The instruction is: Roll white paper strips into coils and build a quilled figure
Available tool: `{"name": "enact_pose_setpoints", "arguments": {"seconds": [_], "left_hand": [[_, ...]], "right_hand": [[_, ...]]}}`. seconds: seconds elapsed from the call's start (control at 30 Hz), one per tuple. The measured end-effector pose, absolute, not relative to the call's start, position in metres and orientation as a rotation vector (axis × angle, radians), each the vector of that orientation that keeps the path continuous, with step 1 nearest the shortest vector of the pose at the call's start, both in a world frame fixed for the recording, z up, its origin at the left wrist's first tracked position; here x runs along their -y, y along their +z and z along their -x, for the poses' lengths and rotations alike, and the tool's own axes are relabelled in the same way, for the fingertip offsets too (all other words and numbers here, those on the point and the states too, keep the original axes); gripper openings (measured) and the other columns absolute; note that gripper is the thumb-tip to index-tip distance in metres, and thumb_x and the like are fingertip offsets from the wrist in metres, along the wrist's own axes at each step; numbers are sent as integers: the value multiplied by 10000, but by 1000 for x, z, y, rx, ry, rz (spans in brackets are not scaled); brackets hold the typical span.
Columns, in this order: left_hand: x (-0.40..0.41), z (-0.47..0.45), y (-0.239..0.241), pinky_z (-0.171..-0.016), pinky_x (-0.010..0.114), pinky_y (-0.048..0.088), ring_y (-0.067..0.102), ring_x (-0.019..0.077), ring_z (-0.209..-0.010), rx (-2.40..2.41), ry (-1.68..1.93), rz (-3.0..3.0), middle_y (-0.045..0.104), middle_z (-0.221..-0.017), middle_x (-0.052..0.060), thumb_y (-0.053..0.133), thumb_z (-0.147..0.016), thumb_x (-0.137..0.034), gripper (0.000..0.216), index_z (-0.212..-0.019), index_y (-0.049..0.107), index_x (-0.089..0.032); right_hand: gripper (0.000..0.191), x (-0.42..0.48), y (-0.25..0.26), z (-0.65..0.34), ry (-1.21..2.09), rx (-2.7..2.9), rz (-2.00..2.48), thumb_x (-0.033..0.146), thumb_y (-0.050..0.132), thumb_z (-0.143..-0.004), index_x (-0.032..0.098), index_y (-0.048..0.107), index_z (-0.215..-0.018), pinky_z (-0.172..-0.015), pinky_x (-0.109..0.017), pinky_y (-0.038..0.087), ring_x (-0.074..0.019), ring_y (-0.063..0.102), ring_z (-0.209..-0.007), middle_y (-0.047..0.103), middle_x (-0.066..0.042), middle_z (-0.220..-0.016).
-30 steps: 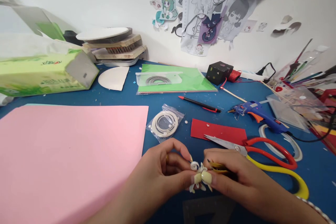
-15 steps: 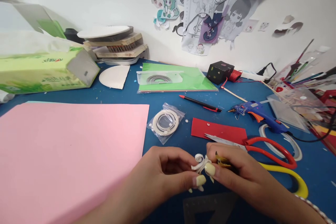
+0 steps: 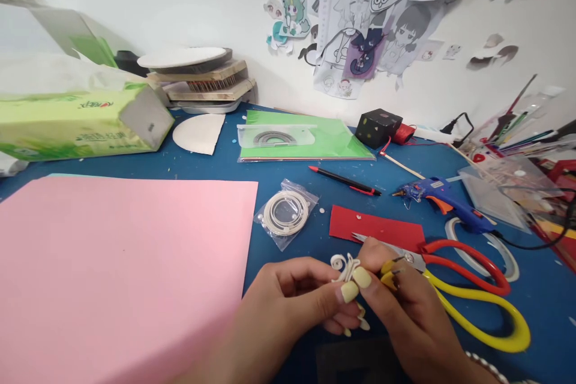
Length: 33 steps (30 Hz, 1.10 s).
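A small white piece of curled, looped strip (image 3: 345, 266) is pinched in front of me between both hands. My left hand (image 3: 294, 294) is closed, its thumb and fingers gripping the piece from the left. From the right, my right hand (image 3: 400, 306) presses thumb and forefinger on the same piece. Tucked in that right hand is a small yellow tool (image 3: 387, 275) with thin dark tips, its kind partly hidden by the fingers. Just beyond the right hand lie scissors (image 3: 477, 294) with one red and one yellow handle, blades resting on a red strip of sheet (image 3: 375, 225).
Left, a large pink sheet (image 3: 135, 252) covers the blue table. A bag with coiled white strip (image 3: 285, 213), a pen (image 3: 344, 180) and a blue glue gun (image 3: 445, 201) lie ahead. Behind are a green sheet pack (image 3: 333, 135), a black box (image 3: 378, 127) and a tissue pack (image 3: 85, 120).
Both hands have shifted slightly, the right turning so its wrist is lower and more of the scissors' yellow handle shows. The view has tipped a little; the curled piece stays held.
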State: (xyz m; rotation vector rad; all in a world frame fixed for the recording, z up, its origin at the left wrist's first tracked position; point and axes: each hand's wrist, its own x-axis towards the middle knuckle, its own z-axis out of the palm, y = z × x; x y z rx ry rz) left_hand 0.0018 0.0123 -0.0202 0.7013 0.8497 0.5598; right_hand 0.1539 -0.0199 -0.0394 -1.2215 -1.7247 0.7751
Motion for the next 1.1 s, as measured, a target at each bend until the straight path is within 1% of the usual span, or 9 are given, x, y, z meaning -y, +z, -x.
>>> {"name": "enact_pose_setpoints", "arguments": {"seconds": [0.23,0.47,0.6,0.67,0.7,0.8,0.9,1.0,1.1], "left_hand": [[-10,-1,-23,-555,153,426,571,80,-556,-868,665,-748,669,-558,-4,689,-680,-227,127,-605,653,-130],[-13,0,-24,-559,141,418,556,65,-552,-883,670,-762,658,-559,-19,679,-698,-227,141,-598,638,-136],[-16,5,-21,-572,143,420,564,69,-559,-886,633,-775,660,-561,-18,673,-709,-234,132,-631,637,-134],[-17,8,-19,-580,148,423,565,72,-570,-892,615,-773,663,-580,-15,668,-716,-247,132,-659,638,-132],[-18,9,-18,-585,151,425,566,74,-573,-889,606,-765,665,-589,-12,666,-717,-256,135,-670,638,-132],[-17,10,-15,-583,161,429,567,82,-570,-872,579,-733,666,-592,-6,670,-710,-275,155,-662,630,-133],[-16,10,-14,-583,165,430,569,85,-571,-855,581,-717,666,-592,-4,666,-714,-265,160,-638,617,-133],[-14,10,-15,-576,164,427,561,79,-554,-875,594,-720,661,-576,-12,659,-719,-236,140,-637,611,-133],[-14,11,-17,-557,156,417,555,74,-540,-919,648,-732,657,-562,-21,674,-699,-219,133,-624,601,-137]], "right_hand": [[192,22,-43,-144,835,1565,1292,253,365,-895,213,419,-715,-504,-137,390,-68,436,-550,457,50,-633],[228,18,-39,-147,898,1598,1324,310,371,-890,201,405,-692,-475,-150,372,-71,399,-520,403,49,-596],[174,16,-29,-164,951,1659,1295,360,341,-900,228,445,-855,-451,-149,379,-74,416,-519,425,45,-631],[141,15,-24,-178,782,1735,1315,339,321,-908,244,423,-930,-424,-147,375,-78,421,-501,436,45,-635],[132,14,-22,-185,604,1800,1307,330,330,-907,242,428,-914,-414,-145,366,-75,410,-480,438,48,-617],[167,10,-19,-198,129,2111,1219,327,386,-891,214,499,-845,-528,-170,422,-92,524,-575,563,13,-666],[167,9,-20,-197,-163,2223,1142,279,433,-878,170,558,-859,-606,-184,447,-115,593,-650,645,-29,-710],[168,12,-19,-190,-202,2229,1137,249,443,-873,154,581,-855,-587,-182,460,-119,613,-627,672,-37,-692],[171,14,-16,-186,-70,2197,1196,248,435,-873,181,584,-823,-538,-170,464,-111,623,-611,680,-21,-702]]}}
